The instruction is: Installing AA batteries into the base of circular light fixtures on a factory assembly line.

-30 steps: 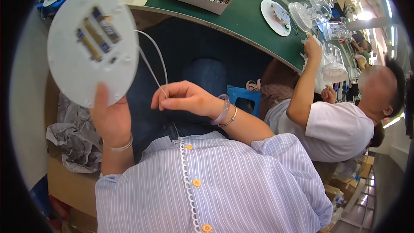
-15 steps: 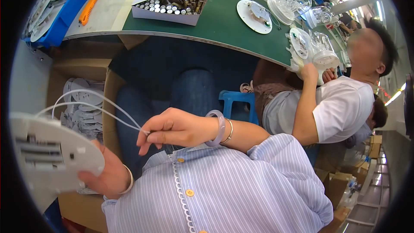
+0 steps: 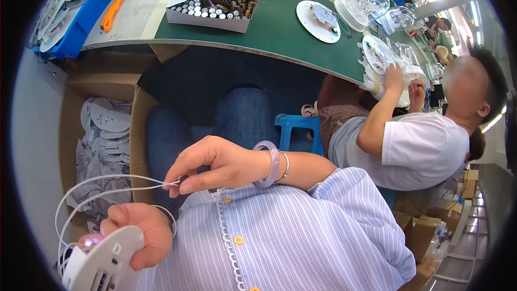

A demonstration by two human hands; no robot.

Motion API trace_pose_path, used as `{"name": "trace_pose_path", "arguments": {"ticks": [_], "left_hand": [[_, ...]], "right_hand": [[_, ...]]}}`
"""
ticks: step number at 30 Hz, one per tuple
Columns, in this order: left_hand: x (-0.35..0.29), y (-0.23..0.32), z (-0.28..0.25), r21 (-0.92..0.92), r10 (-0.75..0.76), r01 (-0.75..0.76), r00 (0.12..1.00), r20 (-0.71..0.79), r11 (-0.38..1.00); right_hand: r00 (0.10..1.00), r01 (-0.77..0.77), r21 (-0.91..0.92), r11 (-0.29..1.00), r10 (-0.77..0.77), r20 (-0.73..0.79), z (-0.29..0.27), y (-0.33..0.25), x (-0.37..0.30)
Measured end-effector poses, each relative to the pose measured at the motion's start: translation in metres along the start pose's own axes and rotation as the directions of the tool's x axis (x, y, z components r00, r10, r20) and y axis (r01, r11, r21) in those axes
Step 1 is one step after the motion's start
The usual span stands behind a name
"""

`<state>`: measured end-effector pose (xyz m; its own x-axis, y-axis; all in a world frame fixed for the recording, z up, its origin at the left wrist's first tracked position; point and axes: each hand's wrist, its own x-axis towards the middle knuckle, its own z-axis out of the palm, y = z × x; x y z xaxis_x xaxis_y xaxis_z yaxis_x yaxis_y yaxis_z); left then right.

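A white round plastic disc [image 3: 107, 261] with slots and a battery compartment is gripped in my left hand [image 3: 142, 231], tilted near my waist at the lower left. Beside its fingertips glows a small pinkish-violet light [image 3: 90, 241]. Two strands of thin white wire [image 3: 102, 179] loop up from the disc side toward my right hand [image 3: 223, 164]. That hand pinches their end between thumb and forefinger, with a small dark tip showing there. The wires' joint with the disc is hard to make out.
Below left stands a cardboard box [image 3: 139, 140] of white discs. On the green table are a box of batteries [image 3: 207, 22], an orange cutter [image 3: 114, 11], a blue bin [image 3: 81, 29] and a disc with a circuit [image 3: 319, 21]. A co-worker [image 3: 414, 145] handles clear-domed parts at right.
My left hand has brought the disc down and turned it, and the violet light now shows. My right hand still pinches the wire end. The co-worker has shifted right.
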<state>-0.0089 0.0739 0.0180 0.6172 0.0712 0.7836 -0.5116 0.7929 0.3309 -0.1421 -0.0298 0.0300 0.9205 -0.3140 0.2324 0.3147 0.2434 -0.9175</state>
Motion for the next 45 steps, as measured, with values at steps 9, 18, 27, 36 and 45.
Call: {"name": "trace_pose_path", "arguments": {"ticks": [9, 18, 27, 36, 45], "left_hand": [[-0.016, -0.006, -0.051, 0.372, -0.449, 0.319, 0.823, 0.348, 0.872], [-0.013, -0.053, -0.009, 0.394, -0.174, -0.228, 0.629, 0.758, 0.89], [-0.017, -0.063, -0.002, 0.42, -0.089, -0.296, 0.72, 0.688, 0.858], [-0.027, -0.094, -0.065, 0.893, -0.714, -0.075, 0.573, 0.403, 0.444], [-0.043, -0.173, -0.17, 0.96, -0.88, -0.167, 0.389, 0.273, 0.224]], "right_hand": [[0.994, -0.05, -0.311, 0.949, 0.016, -0.111, -0.015, 0.003, -0.005], [0.933, 0.116, -0.475, 0.872, -0.26, -0.249, -0.011, -0.036, -0.028], [0.61, 0.29, -0.075, 0.954, -0.245, -0.754, -0.053, -0.088, -0.035], [0.334, 0.376, -0.1, 0.921, -0.235, -0.913, -0.244, -0.11, -0.049], [0.252, 0.01, -0.115, 0.993, -0.114, -0.961, -0.302, -0.075, -0.09]]}}
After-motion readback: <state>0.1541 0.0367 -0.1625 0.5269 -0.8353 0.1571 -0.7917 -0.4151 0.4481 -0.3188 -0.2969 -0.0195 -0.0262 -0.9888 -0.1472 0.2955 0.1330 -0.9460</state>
